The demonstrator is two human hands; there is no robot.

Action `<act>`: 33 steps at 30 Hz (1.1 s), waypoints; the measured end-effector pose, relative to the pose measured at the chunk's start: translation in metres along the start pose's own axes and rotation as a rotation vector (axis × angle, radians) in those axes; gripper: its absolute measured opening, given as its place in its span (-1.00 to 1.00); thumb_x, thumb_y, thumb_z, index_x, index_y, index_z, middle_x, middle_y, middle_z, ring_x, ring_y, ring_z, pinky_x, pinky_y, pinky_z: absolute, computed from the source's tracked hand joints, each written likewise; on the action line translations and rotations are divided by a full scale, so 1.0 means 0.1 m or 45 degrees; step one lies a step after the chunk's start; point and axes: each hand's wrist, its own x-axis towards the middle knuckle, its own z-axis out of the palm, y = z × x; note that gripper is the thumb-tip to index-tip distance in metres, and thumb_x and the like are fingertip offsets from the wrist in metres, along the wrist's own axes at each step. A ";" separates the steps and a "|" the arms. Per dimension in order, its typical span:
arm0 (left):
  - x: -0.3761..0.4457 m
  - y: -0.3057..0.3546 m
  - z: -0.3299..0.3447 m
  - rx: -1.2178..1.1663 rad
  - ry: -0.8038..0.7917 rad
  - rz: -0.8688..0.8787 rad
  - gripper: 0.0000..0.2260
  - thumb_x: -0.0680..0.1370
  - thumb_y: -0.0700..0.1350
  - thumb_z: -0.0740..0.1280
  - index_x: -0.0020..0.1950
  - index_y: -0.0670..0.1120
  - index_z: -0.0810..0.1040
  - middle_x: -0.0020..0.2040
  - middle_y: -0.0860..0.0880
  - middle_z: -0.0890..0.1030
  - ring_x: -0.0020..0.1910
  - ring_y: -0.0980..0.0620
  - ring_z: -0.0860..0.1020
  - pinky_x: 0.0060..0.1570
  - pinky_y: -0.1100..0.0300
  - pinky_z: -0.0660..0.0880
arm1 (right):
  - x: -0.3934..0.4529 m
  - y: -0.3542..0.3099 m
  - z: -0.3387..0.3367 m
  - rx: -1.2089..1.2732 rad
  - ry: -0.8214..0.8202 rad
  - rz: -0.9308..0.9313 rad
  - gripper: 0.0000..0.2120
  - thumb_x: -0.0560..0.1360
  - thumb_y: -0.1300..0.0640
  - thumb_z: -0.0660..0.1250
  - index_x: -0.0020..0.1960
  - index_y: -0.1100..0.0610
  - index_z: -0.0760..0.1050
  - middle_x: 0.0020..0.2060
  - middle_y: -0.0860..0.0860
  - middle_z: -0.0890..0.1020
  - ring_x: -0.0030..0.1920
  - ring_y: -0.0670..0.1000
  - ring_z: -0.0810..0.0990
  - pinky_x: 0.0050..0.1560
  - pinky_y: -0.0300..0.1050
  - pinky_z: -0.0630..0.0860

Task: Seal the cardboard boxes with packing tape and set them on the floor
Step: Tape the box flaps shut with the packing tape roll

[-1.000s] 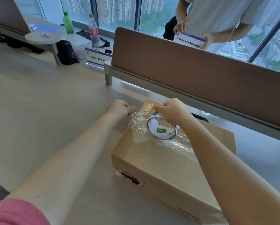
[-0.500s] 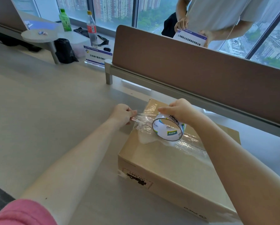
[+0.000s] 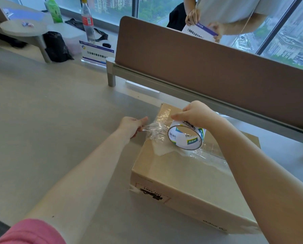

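Head view: the left hand (image 3: 132, 126) pinches the crumpled free end of clear tape (image 3: 153, 130), while the right hand (image 3: 193, 114) grips the tape roll (image 3: 185, 136) above the cardboard box (image 3: 185, 173), which lies flat on the pale table (image 3: 50, 129). To do this well, I judge the strip should be pulled taut and level, then pressed along the seam before it twists further. The film is glossy and wrinkled; an earlier strip shines across the lid. The roll's core is white, printed green; the cardboard is matte tan.
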 end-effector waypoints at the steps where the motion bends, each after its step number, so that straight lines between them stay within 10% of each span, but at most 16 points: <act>1: 0.00 -0.03 0.02 0.003 0.011 -0.017 -0.58 0.52 -0.06 0.36 -0.48 -0.14 0.32 -0.67 0.03 0.34 -0.64 0.10 0.20 -0.62 0.33 0.15 | 0.01 -0.01 0.00 -0.017 -0.003 -0.001 -0.53 0.44 -0.07 0.34 -0.01 0.38 0.57 -0.38 0.09 0.46 -0.34 0.04 0.43 -0.36 -0.18 0.32; 8: 0.01 -0.19 0.17 -0.135 -0.039 -0.032 -0.57 0.54 -0.09 0.32 -0.48 -0.11 0.25 -0.72 0.08 0.29 -0.49 0.05 0.14 -0.47 0.23 0.07 | 0.01 0.01 0.03 -0.030 0.038 -0.017 -0.55 0.43 -0.06 0.33 -0.11 0.38 0.56 -0.42 0.08 0.40 -0.39 0.03 0.38 -0.34 -0.18 0.31; 13: 0.03 -0.29 0.22 0.038 -0.029 0.054 -0.62 0.56 0.07 0.24 -0.39 -0.08 0.33 -0.38 -0.09 0.38 -0.36 0.01 0.32 -0.33 0.19 0.22 | 0.01 0.02 0.06 0.020 0.084 -0.016 -0.51 0.43 -0.01 0.35 0.01 0.46 0.52 -0.34 0.15 0.40 -0.31 0.06 0.38 -0.25 -0.12 0.32; 19: -0.04 -0.38 0.26 0.008 -0.263 -0.097 -0.58 0.60 0.11 0.14 0.30 -0.14 0.49 0.07 -0.06 0.56 0.12 -0.04 0.50 0.06 0.13 0.44 | 0.02 0.02 0.07 0.043 0.087 0.000 -0.53 0.43 0.01 0.36 -0.01 0.46 0.53 -0.39 0.12 0.37 -0.40 0.02 0.33 -0.37 -0.19 0.26; 24: -0.02 -0.47 0.15 0.316 -0.071 -0.182 -0.63 0.54 -0.15 0.28 0.16 -0.45 0.47 -0.07 -0.31 0.59 -0.05 -0.19 0.58 -0.11 0.06 0.51 | 0.00 0.00 0.08 -0.013 0.101 -0.014 -0.65 0.42 0.01 0.36 -0.39 0.18 0.33 -0.49 0.04 0.30 -0.47 -0.02 0.27 -0.42 -0.20 0.21; 28: 0.03 -0.03 0.17 0.009 0.034 -0.073 -0.70 0.60 -0.16 0.16 -0.34 -0.14 0.38 -0.38 -0.13 0.49 -0.41 -0.03 0.44 -0.36 0.23 0.34 | -0.01 0.01 0.09 -0.044 0.156 -0.025 -0.60 0.42 -0.03 0.35 -0.43 0.16 0.28 -0.49 0.02 0.30 -0.46 -0.02 0.27 -0.41 -0.20 0.20; 33: -0.14 0.06 0.35 0.150 -0.129 -0.094 -0.52 0.66 0.00 0.01 -0.31 -0.29 0.39 -0.39 -0.11 0.42 -0.13 -0.04 0.41 0.01 0.22 0.27 | -0.06 0.02 0.07 0.071 0.198 -0.078 -0.65 0.48 0.01 0.28 -0.39 0.16 0.31 -0.47 0.02 0.34 -0.42 -0.01 0.31 -0.41 -0.20 0.21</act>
